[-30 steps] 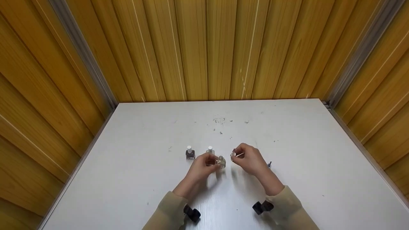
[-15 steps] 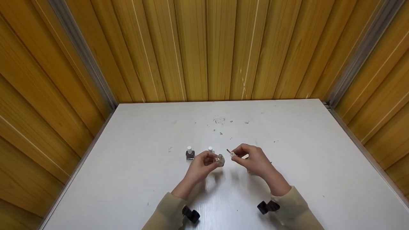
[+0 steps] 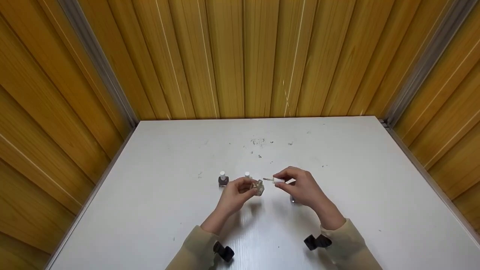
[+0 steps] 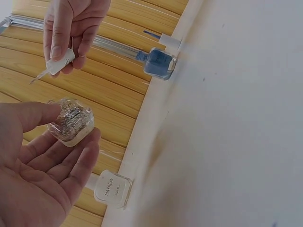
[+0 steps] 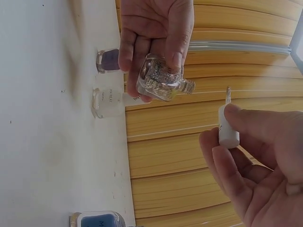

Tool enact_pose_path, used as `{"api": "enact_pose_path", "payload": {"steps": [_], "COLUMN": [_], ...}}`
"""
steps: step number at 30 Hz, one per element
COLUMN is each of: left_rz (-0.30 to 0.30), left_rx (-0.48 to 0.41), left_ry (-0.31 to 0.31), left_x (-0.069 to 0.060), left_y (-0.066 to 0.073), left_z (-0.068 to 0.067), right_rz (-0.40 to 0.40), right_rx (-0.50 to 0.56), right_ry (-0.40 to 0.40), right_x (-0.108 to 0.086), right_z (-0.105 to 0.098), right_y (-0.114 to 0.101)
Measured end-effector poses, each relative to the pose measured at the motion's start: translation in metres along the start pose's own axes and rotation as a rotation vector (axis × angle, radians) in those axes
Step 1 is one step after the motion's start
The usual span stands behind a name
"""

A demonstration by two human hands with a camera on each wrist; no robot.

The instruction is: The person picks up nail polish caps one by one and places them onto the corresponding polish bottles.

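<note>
at left stands a dark capped bottle (image 3: 223, 182); next, the left hand (image 3: 234, 197) pinches the open glitter bottle (image 3: 258, 188) aloft between thumb and fingers. further right, the white brush cap (image 3: 278, 180) is pinched in the right hand (image 3: 303, 187), its brush (image 3: 267, 179) out and apart from that bottle. the step looks like brush handling; the next move likely calls for steady hold and careful aim.

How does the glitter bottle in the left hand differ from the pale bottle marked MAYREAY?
The glitter bottle is open, its neck bare; the MAYREAY bottle has its white cap on.
The glitter bottle is held in the left hand; the MAYREAY bottle stands on the table.
The glitter bottle shows glittery flecks; the MAYREAY bottle looks plain and pale.
Both are squarish clear bottles.
</note>
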State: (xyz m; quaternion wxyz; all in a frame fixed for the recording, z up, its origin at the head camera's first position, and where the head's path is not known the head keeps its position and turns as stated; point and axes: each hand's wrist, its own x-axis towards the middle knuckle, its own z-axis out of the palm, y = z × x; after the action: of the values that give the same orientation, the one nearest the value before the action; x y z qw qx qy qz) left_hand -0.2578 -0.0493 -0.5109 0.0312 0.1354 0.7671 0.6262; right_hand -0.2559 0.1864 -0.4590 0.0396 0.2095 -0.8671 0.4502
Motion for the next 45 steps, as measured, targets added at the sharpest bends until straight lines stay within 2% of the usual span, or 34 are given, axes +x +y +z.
{"api": "enact_pose_path", "payload": {"steps": [7,11,25,37,45], "left_rz": [0.007,0.001,0.026,0.031,0.041], "left_rx": [0.051,0.087,0.123,0.162,0.209], "left_ry": [-0.004,-0.009,-0.019,-0.032,-0.033], "left_x": [-0.0013,-0.0012,-0.0011,-0.002,-0.0017], "left_y": [0.0009,0.0004,0.0003,0.0009,-0.001], "left_z": [-0.0006,-0.0008,0.0011,0.002,0.0023], "right_rz": [-0.019,-0.015,-0.023,-0.03,-0.067], "right_rx": [-0.021,-0.017,-0.065,-0.093,-0.133], "right_ry": [0.035,0.026,-0.009,-0.001,0.006], "right_x": [0.0003,0.0006,-0.0005,0.0001,-0.0004], "right_z": [0.0007,0.0014,0.0049,0.0061,0.009], "right_y": [-0.0006,-0.0009,-0.0004,0.0005,0.0]}}
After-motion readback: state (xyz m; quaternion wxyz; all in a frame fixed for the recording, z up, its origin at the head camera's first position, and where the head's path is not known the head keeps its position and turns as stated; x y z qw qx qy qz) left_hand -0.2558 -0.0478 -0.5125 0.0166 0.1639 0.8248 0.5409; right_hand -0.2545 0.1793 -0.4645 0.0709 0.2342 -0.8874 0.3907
